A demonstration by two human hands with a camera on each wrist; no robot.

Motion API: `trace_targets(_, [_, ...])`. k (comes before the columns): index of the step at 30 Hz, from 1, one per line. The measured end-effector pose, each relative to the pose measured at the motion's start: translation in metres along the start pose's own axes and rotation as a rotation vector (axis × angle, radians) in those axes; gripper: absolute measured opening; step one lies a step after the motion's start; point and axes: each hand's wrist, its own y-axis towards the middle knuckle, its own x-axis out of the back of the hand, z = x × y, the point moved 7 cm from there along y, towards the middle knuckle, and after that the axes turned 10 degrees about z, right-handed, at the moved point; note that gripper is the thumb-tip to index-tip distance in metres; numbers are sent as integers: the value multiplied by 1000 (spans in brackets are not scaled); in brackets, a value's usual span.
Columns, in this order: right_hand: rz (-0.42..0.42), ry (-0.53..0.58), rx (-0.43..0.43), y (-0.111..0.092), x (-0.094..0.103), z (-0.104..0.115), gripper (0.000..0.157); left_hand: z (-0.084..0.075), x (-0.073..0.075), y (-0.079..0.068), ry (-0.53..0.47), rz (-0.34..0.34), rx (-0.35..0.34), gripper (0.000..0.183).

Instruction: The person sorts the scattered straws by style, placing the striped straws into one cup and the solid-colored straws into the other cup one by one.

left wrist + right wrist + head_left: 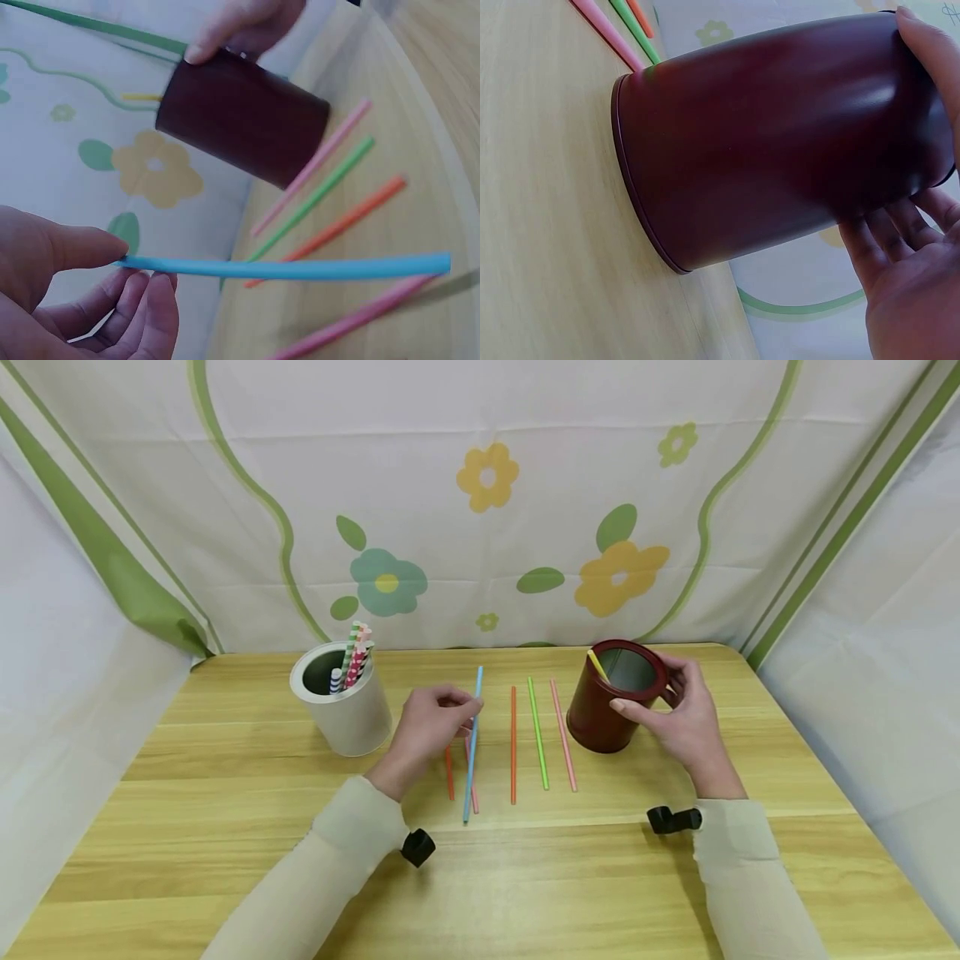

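My left hand [431, 722] pinches a blue straw [471, 768] between thumb and fingers near its far end. In the left wrist view this straw [300, 268] crosses above a pink straw [360, 316]. A dark red canister [603, 718] stands at the right with a yellow straw [598, 666] leaning inside it. My right hand [686, 714] grips the canister near its rim, thumb on the front and fingers behind. In the right wrist view the canister's side [757, 142] fills the middle.
Between the hands lie an orange straw [513, 745], a green straw [538, 735] and a pink straw [564, 735]. Another orange straw [449, 774] lies below my left hand. A white canister [348, 722] at the left holds several patterned straws [356, 664]. A flowered curtain [450, 410] hangs behind.
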Motion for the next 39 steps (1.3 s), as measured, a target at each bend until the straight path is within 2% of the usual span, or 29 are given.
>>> trace_targets(6, [1,-1,0,0,0,1,84,-22,-8,-8,-116,76,-23,19])
trace_targets(11, [3,4,-5,0,0,0,85,-42,-14,-11,-249,132,-99,18])
trace_targets(15, [1,4,-5,0,0,-1,85,-57,-17,-12,-356,144,-147,16])
trace_targets(18, [2,2,-5,0,0,-1,85,-67,-16,-13,-437,102,-179,15])
trace_targets(23, [4,-2,-5,-1,0,-1,85,-79,-13,-16,-627,-28,-258,10])
trace_targets(27, [3,-4,1,-1,0,-1,85,-84,-13,-18,-739,-132,-314,6])
trace_targets(32, [3,-3,8,-1,-1,-1,85,-90,-16,-18,-797,-205,-364,6])
trace_targets(39, [0,1,10,-1,0,0,85,-107,-27,-14,-841,-242,-453,9])
